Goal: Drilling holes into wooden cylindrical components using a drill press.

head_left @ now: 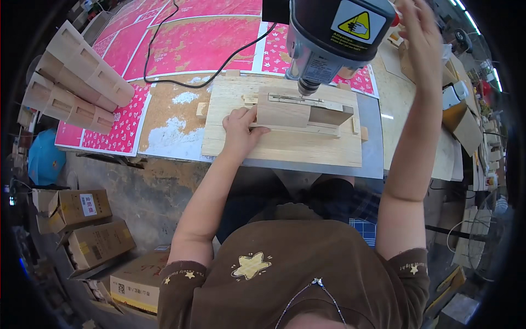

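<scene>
A pale wooden block [282, 114] with a long narrow slot along its top lies on a wooden board [285, 151] under the drill press [329, 38]. My left hand [240, 130] grips the block's left end, thumb along its near side and fingers curled at the end. Just above the slot hangs the drill chuck [308, 86]; I cannot make out whether the bit touches the wood. To the right of the drill head my right hand [422, 35] is raised, fingers stretched upward beside a red knob [395, 21]. Its fingertips reach the picture's top edge.
Several slotted wooden pieces [82, 71] lean together at the far left on pink patterned sheets [123, 123]. Sawdust [175, 137] covers the bench left of the board. A black cable [235, 54] runs across the back. Cardboard boxes [101, 244] stand on the floor at lower left.
</scene>
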Demonstrator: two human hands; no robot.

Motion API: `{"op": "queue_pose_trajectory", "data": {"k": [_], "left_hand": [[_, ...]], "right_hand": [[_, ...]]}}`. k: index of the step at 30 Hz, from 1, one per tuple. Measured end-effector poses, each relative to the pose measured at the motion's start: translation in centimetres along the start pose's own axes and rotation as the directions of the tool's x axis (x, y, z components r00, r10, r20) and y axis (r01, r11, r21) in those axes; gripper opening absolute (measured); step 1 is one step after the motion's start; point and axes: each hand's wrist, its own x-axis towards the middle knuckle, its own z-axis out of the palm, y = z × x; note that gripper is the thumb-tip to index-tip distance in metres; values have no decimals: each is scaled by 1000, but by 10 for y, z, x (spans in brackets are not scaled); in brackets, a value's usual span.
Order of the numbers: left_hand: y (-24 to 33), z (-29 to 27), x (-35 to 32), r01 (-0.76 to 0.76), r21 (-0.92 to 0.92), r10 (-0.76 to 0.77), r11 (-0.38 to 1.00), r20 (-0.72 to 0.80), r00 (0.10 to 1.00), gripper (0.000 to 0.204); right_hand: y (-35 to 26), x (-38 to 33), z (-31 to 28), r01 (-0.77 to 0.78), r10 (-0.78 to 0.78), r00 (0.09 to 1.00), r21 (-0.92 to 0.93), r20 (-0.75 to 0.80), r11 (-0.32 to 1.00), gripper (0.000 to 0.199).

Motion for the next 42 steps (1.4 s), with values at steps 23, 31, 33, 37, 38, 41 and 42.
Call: {"op": "queue_pose_trajectory", "data": {"k": [23, 31, 33, 37, 38, 41, 42], "left_hand": [[5, -6, -3, 14, 67, -14, 998, -14, 1000, 42], [5, -6, -10, 13, 115, -9, 993, -36, 999, 45], [9, 1, -8, 3, 133, 1, 991, -34, 999, 50], [30, 25, 1, -18, 103, 21, 995, -34, 999, 53], [32, 27, 2, 3, 80, -2, 997, -13, 1000, 53], [34, 25, 3, -4, 92, 5, 996, -9, 1000, 54], [28, 18, -4, 26, 115, -23, 993, -27, 999, 54]], "right_hand": [[-2, -180, 30, 98, -61, 991, -342, 117, 935, 14], [-38, -80, -1, 146, -141, 989, -288, 36, 946, 12], [-27, -30, 9, 90, -79, 996, -315, 49, 945, 19], [2, 20, 22, -102, 160, 976, -344, 147, 934, 29], [3, 18, 18, -103, 162, 976, -346, 144, 932, 29], [-21, -9, 4, 90, -72, 992, -189, 100, 978, 29], [-22, -18, 2, 148, -112, 979, -217, 173, 965, 26]]}}
